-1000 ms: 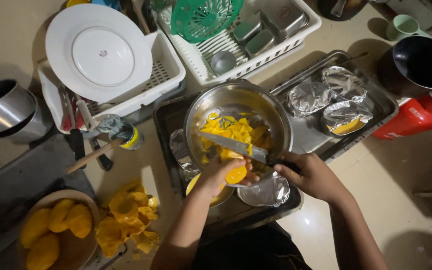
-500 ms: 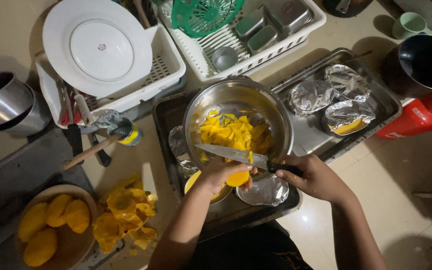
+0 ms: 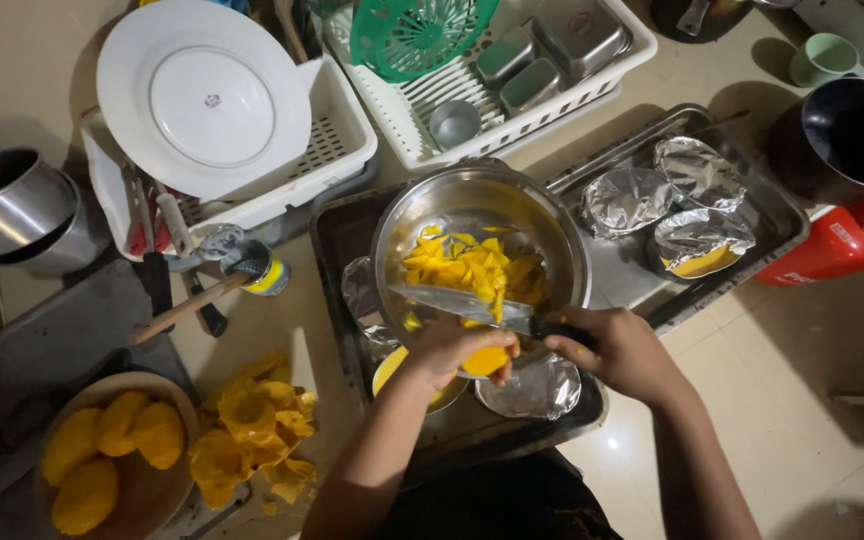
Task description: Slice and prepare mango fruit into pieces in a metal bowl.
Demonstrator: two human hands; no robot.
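Mango (image 3: 485, 360) over steel bowl (image 3: 562, 240), tiled floor (image 3: 802, 400)

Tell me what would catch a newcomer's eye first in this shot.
At centre, the right hand holds a knife across a metal bowl of yellow fruit pieces, while the left hand grips a yellow fruit at the bowl's near rim. At lower left, a wooden bowl of peeled fruits sits beside a heap of yellow peels. At upper left, a big white plate leans in a dish rack.
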